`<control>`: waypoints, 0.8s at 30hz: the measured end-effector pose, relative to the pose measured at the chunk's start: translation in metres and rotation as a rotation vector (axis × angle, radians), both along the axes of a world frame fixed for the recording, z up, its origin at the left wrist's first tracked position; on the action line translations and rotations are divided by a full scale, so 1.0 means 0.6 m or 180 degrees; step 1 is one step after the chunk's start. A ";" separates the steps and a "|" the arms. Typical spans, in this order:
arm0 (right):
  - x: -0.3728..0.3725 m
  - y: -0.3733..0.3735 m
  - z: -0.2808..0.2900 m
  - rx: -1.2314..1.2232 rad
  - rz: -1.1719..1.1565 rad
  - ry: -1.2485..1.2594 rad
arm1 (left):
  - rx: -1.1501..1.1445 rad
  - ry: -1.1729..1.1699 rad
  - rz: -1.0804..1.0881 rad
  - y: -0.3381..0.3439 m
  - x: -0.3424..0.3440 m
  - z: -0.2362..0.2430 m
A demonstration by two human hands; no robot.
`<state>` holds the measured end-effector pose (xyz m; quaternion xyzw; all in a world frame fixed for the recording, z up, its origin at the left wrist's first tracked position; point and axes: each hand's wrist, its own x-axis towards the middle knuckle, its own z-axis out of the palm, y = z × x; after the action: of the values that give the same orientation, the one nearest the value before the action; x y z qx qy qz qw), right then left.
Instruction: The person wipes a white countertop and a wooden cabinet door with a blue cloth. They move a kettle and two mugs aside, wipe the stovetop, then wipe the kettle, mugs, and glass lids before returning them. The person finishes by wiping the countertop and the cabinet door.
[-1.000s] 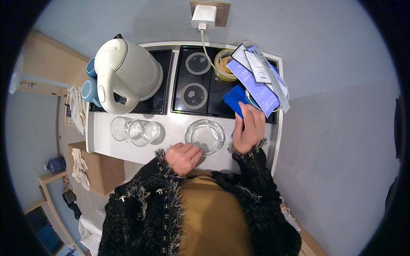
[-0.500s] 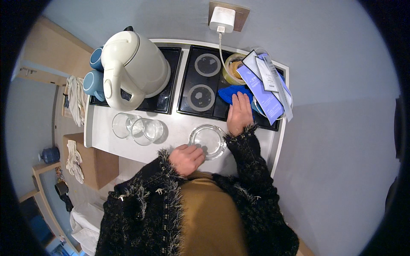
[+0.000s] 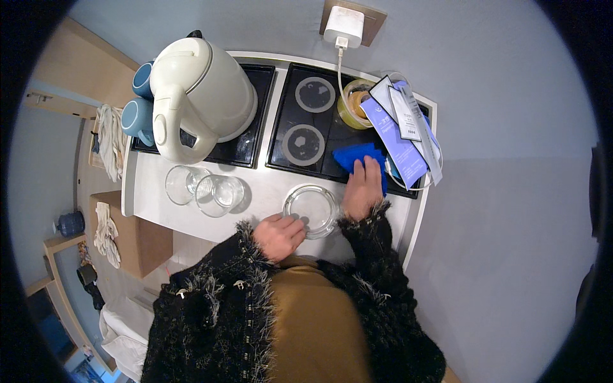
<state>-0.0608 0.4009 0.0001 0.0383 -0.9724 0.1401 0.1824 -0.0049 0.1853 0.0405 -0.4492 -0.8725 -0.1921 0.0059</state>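
A round clear glass ashtray (image 3: 311,189) rests on the white counter in front of me. Curled over its near left rim are the fingers of my left hand (image 3: 278,237); the thumb is hidden. My right hand (image 3: 363,191), right of the ashtray, has its bent fingers on a bunched blue cloth (image 3: 352,155). Part of this cloth lies on the black tray's near edge, and a strip shows beside my fingers. Two clear drinking glasses (image 3: 220,195) stand close together on the counter, left of the ashtray.
A cream kettle (image 3: 223,96) and blue mugs (image 3: 136,116) occupy the left black tray. On the right tray (image 3: 325,131) are a roll of tape (image 3: 350,118) and purple packets (image 3: 399,150). A white charger (image 3: 343,25) is plugged into the wall, its cable hanging down.
My right hand has drawn slightly toward me, its fingers bending more, and the blue cloth has shifted and bunched with it. My left hand stays at the ashtray's rim.
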 end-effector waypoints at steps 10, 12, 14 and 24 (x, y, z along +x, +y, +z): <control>-0.030 0.007 0.018 0.0022 0.0878 -0.0094 | -0.0023 -0.0026 0.0004 0.000 -0.001 0.003; 0.005 -0.006 0.026 -0.0236 0.0814 -0.0303 | 0.0010 -0.0015 0.0018 0.000 0.000 0.003; 0.011 -0.009 0.031 -0.0447 0.0756 -0.0346 | 0.0015 -0.0028 0.0018 0.001 0.001 0.003; -0.044 0.010 0.041 -0.0530 0.1350 -0.0356 | -0.0032 -0.0017 -0.0055 0.001 0.000 0.006</control>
<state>-0.0873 0.4069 0.0247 0.2188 -0.9363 0.2568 0.0972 -0.0050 0.1861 0.0440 -0.4562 -0.8696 -0.1890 -0.0003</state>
